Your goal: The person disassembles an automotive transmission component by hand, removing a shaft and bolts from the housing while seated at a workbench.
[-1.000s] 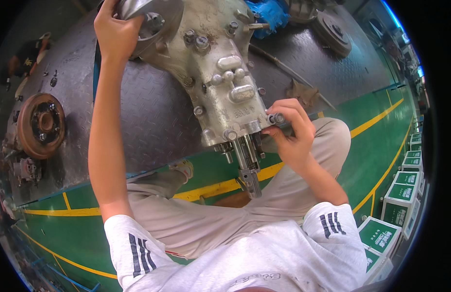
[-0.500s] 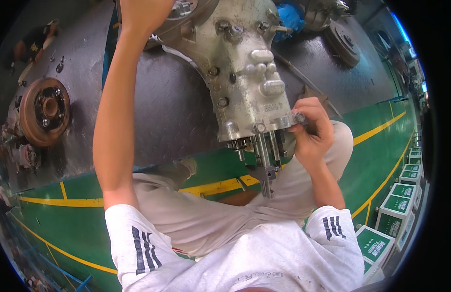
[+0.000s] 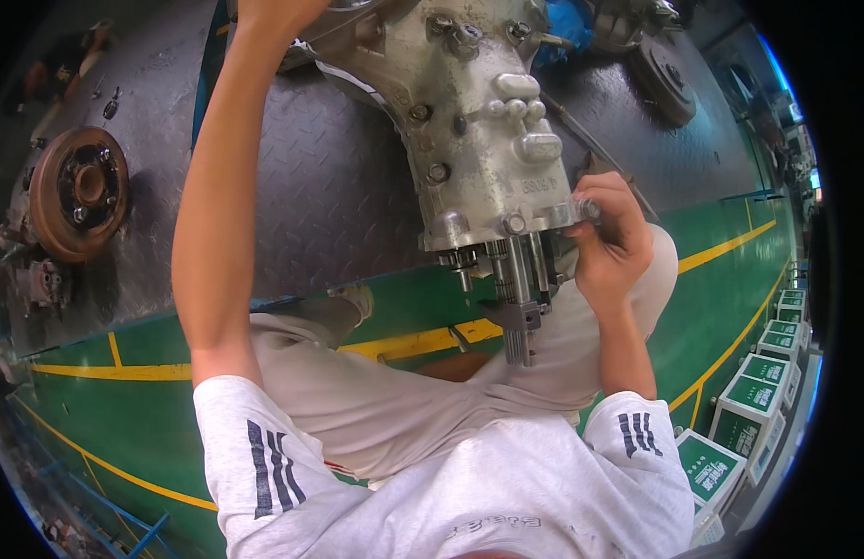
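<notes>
A silver cast gearbox housing (image 3: 493,177) lies over the table edge, its narrower end toward me. Steel shafts (image 3: 518,279) stick out of that end, and a dark shift fork (image 3: 509,314) sits on one of them. My right hand (image 3: 617,238) grips the lug at the housing's near right corner, thumb below and fingers curled around it. My left hand (image 3: 281,13) is at the top edge beside the housing's wide far end. Its fingers are out of the picture, so their grip is hidden.
A dark tread-plate table (image 3: 329,186) carries a rusty brake drum (image 3: 78,194) at left and a round disc (image 3: 662,82) at far right. Blue wrapping (image 3: 564,33) lies behind the housing. Green-and-white boxes (image 3: 754,391) line the floor at right. Another person (image 3: 64,70) is at far left.
The gearbox housing has shifted slightly to the right and away from me in the picture, and my right hand has moved with it. My left hand stays at the far end.
</notes>
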Demonstrator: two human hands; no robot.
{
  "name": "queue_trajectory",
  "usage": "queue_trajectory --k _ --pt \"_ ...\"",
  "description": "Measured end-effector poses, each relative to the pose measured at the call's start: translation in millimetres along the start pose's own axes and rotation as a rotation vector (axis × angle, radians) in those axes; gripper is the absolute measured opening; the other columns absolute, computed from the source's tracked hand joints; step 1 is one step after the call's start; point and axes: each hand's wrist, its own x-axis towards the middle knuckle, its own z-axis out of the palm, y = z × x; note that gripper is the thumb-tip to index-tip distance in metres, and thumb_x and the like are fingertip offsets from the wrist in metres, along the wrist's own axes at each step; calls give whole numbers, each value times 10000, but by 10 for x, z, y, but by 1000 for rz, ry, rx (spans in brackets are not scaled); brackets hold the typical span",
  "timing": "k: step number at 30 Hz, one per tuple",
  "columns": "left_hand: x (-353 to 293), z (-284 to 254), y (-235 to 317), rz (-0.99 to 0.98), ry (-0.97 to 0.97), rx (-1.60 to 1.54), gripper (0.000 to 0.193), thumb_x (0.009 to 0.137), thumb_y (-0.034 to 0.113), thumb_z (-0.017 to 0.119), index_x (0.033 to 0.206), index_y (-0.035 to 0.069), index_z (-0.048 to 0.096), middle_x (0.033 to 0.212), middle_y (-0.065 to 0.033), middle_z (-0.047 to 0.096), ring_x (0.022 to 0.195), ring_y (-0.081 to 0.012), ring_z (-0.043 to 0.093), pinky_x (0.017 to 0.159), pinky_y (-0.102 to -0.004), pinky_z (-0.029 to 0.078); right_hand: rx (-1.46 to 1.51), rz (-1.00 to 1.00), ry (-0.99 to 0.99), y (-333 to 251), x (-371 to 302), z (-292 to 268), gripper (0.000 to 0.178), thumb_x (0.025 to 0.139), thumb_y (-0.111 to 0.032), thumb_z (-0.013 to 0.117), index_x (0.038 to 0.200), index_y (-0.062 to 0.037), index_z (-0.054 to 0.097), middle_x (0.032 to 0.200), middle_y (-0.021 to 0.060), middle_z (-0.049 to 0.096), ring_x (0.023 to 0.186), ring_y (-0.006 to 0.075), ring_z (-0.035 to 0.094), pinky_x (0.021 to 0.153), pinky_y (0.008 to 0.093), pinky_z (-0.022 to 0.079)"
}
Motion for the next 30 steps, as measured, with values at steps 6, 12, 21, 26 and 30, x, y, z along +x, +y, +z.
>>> queue_trajectory --k 6,12,21,26,30 --pt "-54 -11 -220 -65 7 -154 444 614 -93 553 994 4 760 897 -60 719 878 -133 657 819 -241 497 -25 16 -27 -52 41 57 284 756 59 816 978 74 640 969 149 676 824 213 600 746 284 489" --pt "17 64 -128 -11 -10 -134 433 638 -97 544 1002 -8 759 901 -74 742 880 -127 667 809 -235 504 27 6 5 13 -6 27 277 765 65 812 984 74 642 970 133 681 838 192 599 750 279 489" --pt "-25 -50 -142 -39 0 -49 418 649 -91 569 1003 8 768 918 -88 759 896 -140 686 831 -248 515 -20 -24 -18 -29 60 70 261 753 88 787 973 71 648 959 139 688 836 201 617 751 283 491" --pt "-105 89 -166 -45 39 -91 364 655 -24 650 988 38 783 894 -124 763 843 -189 699 802 -285 527 -74 46 -15 -45 -9 -19 263 778 24 812 981 68 650 972 138 680 838 195 604 741 278 481" --pt "-5 -30 -52 -21 62 -28 351 674 -16 622 980 37 785 872 -176 762 844 -239 730 800 -311 538 -5 45 -4 -2 -31 27 251 832 -7 807 1012 63 647 1028 133 659 897 183 587 750 271 480"
